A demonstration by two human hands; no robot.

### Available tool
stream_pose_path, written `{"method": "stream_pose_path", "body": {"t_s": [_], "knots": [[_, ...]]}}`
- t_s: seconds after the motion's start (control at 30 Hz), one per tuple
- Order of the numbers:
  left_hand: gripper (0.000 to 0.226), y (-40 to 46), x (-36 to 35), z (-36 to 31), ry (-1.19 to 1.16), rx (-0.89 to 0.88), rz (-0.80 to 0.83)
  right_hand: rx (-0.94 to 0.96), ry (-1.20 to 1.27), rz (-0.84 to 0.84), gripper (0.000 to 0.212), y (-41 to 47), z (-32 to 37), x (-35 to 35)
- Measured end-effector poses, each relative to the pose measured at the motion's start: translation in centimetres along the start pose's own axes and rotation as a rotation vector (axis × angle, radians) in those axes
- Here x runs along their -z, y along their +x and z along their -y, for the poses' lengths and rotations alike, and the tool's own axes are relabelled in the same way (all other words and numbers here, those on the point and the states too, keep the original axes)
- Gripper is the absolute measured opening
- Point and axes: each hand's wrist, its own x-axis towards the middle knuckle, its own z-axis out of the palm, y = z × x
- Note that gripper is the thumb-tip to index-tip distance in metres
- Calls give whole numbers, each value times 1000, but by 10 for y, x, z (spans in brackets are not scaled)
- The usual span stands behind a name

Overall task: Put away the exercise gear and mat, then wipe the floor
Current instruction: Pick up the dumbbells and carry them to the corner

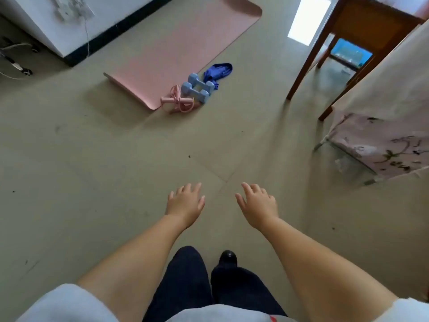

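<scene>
A pink exercise mat [181, 49] lies unrolled on the tiled floor [92, 170], running away toward the far wall. At its near right corner sit two light-blue dumbbells [197, 87], a pink pull-rope exerciser [178, 102] and a blue cloth or band [218, 72]. My left hand [185, 205] and my right hand [258, 204] are stretched out in front of me with fingers spread, palms down, holding nothing. Both hang well short of the gear, above bare floor.
A wooden table [362, 26] stands at the far right with a blue item beneath it. A cloth-draped piece of furniture [390, 117] fills the right edge. A white cabinet or wall base [76, 26] with cables sits far left. My legs and dark shoe [228, 257] are below.
</scene>
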Motion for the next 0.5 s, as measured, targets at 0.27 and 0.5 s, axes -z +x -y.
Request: {"method": "stream_pose_path", "body": {"t_s": [0.27, 0.5], "knots": [[50, 89, 47, -34, -52, -60, -40, 3, -22, -5, 52, 88, -18, 55], [50, 222, 126, -18, -41, -34, -79, 43, -22, -31, 51, 225, 3, 128]]}}
